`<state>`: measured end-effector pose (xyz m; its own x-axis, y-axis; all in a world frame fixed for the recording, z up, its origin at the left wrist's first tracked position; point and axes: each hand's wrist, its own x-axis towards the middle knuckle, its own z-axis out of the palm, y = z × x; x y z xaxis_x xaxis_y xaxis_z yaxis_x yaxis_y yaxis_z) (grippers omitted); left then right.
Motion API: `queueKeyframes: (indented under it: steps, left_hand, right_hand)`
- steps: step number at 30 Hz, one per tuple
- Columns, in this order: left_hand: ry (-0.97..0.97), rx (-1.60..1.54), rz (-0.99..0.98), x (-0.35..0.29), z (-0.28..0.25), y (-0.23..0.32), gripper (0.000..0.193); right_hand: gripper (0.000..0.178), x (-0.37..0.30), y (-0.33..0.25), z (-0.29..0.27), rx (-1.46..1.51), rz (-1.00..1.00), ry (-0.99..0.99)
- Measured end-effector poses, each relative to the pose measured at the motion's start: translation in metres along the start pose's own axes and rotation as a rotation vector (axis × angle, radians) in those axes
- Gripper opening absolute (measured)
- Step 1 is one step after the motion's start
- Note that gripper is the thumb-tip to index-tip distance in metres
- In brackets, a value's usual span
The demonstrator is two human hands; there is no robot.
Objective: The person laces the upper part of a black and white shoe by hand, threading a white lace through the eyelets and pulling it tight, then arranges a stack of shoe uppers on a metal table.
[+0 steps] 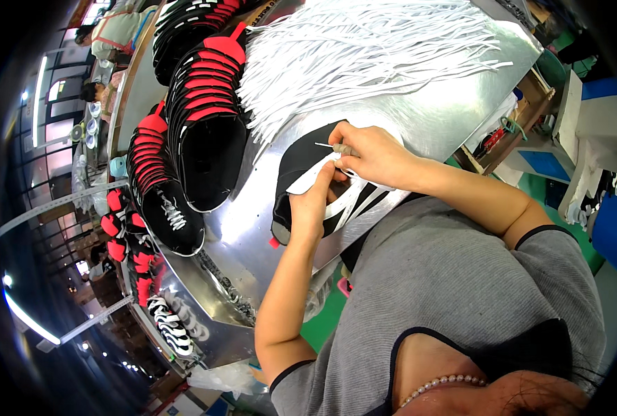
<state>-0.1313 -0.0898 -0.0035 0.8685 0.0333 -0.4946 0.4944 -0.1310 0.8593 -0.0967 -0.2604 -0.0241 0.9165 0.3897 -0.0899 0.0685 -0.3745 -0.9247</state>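
A black shoe upper (296, 156) with white strips lies on the metal table in front of me. My left hand (311, 202) is closed on its white edge piece (308, 179), thumb on top, other fingers partly hidden beneath. Pinched in my right hand (381, 158) is an awl-like tool (344, 149), with a short tan handle and a thin metal tip pointing left over the upper. Both hands nearly meet at the white piece. White lace (353, 200) loops beneath my right hand, and a red tab (274, 243) shows at the upper's near left end.
A large spread of white laces (364, 55) covers the far part of the metal table (454, 114). Nested rows of black and red shoe uppers (208, 149) stand at left, one laced upper (173, 215) at their near end. Cardboard boxes (579, 132) sit right.
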Motion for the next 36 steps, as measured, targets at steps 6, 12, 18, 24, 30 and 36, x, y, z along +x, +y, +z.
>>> queueKeyframes:
  steps: [6, 12, 18, 24, 30, 36]
  left_hand:
    - [0.158, 0.073, 0.136, -0.005, 0.005, -0.008, 0.014]
    - [0.178, 0.102, 0.191, -0.008, 0.008, -0.012, 0.014]
    - [0.073, 0.163, 0.174, -0.017, 0.007, -0.006, 0.013]
    - [0.018, 0.124, 0.154, -0.026, 0.017, -0.004, 0.020]
    - [-0.115, 0.084, -0.015, -0.006, -0.012, -0.005, 0.020]
    - [0.090, 0.136, 0.148, -0.008, 0.007, 0.002, 0.028]
  right_hand:
    - [0.022, -0.020, -0.004, -0.016, 0.020, -0.108, 0.009]
    - [0.015, -0.025, -0.004, -0.025, -0.156, -0.178, -0.055]
    - [0.019, -0.010, -0.001, -0.022, -0.260, -0.245, -0.102]
    - [0.038, 0.005, -0.012, -0.011, -0.276, -0.090, -0.316]
    - [0.023, 0.010, -0.036, -0.057, -0.178, -0.025, -0.203]
    - [0.020, 0.009, 0.007, -0.005, 0.047, -0.234, 0.018]
